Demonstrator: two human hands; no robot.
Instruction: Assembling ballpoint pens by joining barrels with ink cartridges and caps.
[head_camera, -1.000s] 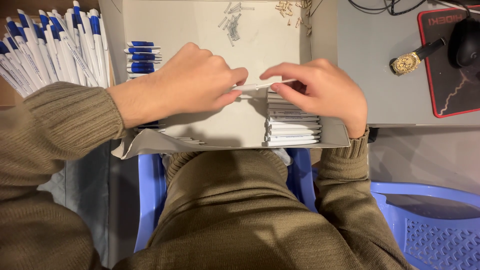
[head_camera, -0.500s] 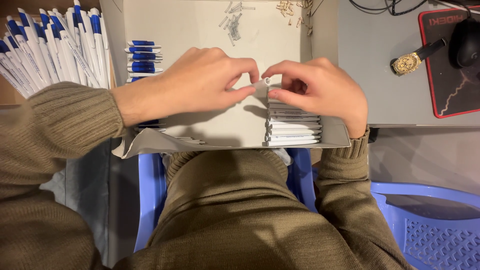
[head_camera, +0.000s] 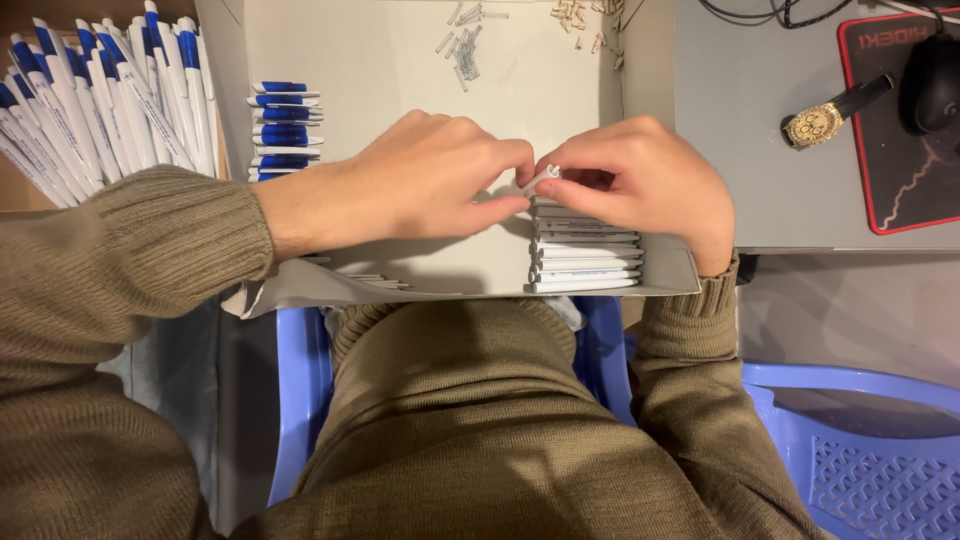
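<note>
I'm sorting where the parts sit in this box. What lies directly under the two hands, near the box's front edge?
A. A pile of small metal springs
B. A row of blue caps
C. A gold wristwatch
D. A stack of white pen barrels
D: a stack of white pen barrels lies just below the left hand and right hand, against the front edge of the box.

- Most of the white pen barrel hidden inside the grip of the left hand and right hand; only one end showing.
- Top of the white barrel stack covered by the right hand.
- Small springs too small to count.
- Blue-and-white pens cut off by the left and top edges.
- Mouse cut off at the right edge.
</note>
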